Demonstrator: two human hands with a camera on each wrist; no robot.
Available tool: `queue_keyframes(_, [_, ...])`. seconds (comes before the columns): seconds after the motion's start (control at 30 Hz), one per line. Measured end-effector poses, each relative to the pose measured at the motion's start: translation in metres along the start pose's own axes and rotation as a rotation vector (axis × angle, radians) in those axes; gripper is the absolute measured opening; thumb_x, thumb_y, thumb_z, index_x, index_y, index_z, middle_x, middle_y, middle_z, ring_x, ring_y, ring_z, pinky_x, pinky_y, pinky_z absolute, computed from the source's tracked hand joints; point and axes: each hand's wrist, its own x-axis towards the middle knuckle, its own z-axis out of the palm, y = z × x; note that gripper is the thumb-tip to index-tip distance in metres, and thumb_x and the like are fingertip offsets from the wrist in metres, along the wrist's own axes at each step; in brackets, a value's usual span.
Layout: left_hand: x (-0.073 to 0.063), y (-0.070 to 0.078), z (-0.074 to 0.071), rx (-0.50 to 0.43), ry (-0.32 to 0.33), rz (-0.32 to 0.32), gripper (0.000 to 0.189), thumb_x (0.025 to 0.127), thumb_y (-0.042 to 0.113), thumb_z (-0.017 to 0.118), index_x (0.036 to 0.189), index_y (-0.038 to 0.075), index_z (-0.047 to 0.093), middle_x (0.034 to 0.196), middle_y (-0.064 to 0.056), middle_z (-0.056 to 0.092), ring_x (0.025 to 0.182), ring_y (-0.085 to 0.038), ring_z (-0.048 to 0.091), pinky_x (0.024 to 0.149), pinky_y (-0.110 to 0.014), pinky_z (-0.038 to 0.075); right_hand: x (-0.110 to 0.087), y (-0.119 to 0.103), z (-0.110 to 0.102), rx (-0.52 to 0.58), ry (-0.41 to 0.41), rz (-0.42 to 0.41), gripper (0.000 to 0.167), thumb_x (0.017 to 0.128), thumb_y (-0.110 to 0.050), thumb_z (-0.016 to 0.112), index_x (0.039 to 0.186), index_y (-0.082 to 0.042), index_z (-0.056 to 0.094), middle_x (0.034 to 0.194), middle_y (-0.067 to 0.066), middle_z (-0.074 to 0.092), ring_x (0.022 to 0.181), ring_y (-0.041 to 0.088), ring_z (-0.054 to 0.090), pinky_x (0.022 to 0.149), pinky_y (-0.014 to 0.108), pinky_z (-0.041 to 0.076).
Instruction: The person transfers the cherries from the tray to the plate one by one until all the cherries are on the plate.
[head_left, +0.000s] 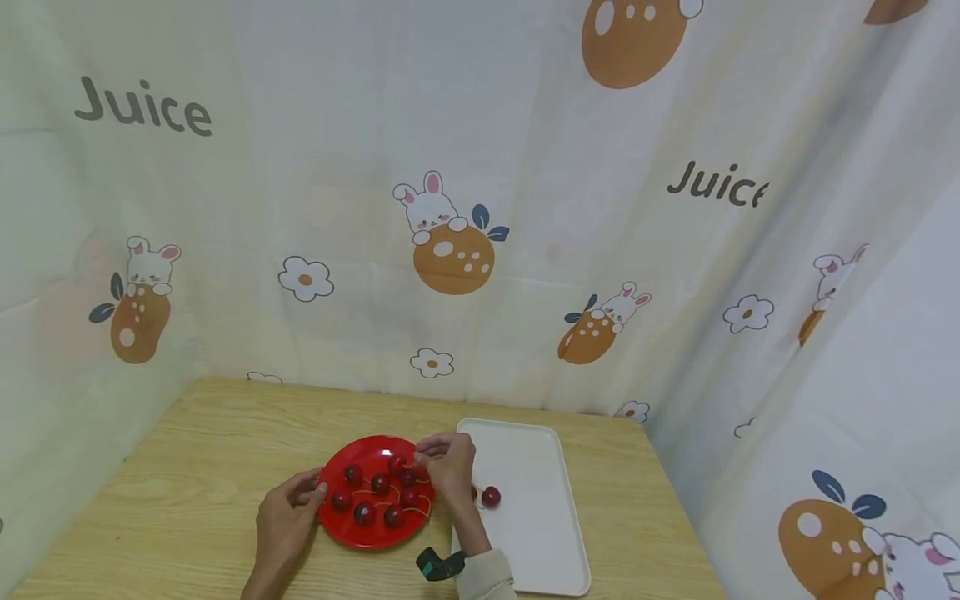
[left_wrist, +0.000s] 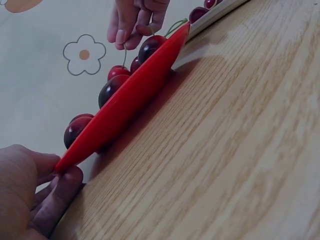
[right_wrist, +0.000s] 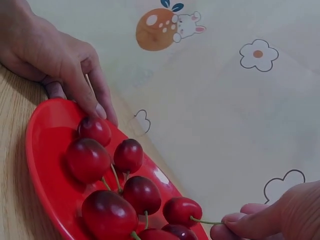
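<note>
A red plate (head_left: 367, 457) holds several dark red cherries (head_left: 364, 512) with green stems. My left hand (head_left: 285, 518) grips the plate's left rim between thumb and fingers, seen closely in the left wrist view. Over the plate's far right side, my right hand (head_left: 450, 468) pinches the thin stem (right_wrist: 207, 221) of one cherry (right_wrist: 182, 211) between thumb and fingertip. That cherry hangs at the stem's lower end, low among the others in the left wrist view (left_wrist: 118, 73). The other cherries lie loose on the plate.
To the plate's right lies a white rectangular tray (head_left: 525, 542) with cherries (head_left: 491, 497) near its left edge, partly hidden by the right wrist. Both stand on a wooden table (head_left: 195, 500). A printed curtain (head_left: 337, 208) hangs behind and beside the table.
</note>
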Motion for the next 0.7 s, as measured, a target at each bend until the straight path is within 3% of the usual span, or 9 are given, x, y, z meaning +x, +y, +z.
queue_keyframes(0.23, [-0.0007,-0.0011,0.0003,-0.009,-0.012,-0.012,0.035,0.105,0.016,0.074,0.137,0.005,0.074,0.121,-0.018,0.080,0.086,-0.004,0.074,0.079,-0.017,0.051,-0.0001,0.0027,0.0033,-0.060,-0.041,-0.035,0.013,0.081,0.014,0.084,0.083,0.001,0.083,0.075,0.011,0.080,0.061,0.005,0.067,0.061,0.020,0.055])
queue_keyframes(0.5, [0.0007,-0.0004,0.0013,0.022,0.003,0.011,0.033,0.104,0.015,0.075,0.136,0.008,0.076,0.120,-0.014,0.082,0.089,-0.007,0.077,0.095,-0.028,0.051,0.0009,0.0025,0.0064,-0.051,-0.065,-0.067,0.014,0.081,0.015,0.083,0.082,0.002,0.082,0.075,0.014,0.080,0.060,0.003,0.065,0.060,0.016,0.053])
queue_keyframes(0.7, [0.0011,-0.0008,0.0008,0.027,0.009,0.019,0.033,0.104,0.015,0.074,0.136,0.008,0.076,0.120,-0.014,0.082,0.087,-0.006,0.077,0.095,-0.028,0.051,0.0010,0.0025,0.0072,-0.072,-0.084,-0.080,0.014,0.081,0.014,0.085,0.083,0.001,0.082,0.075,0.012,0.080,0.062,0.003,0.067,0.061,0.016,0.054])
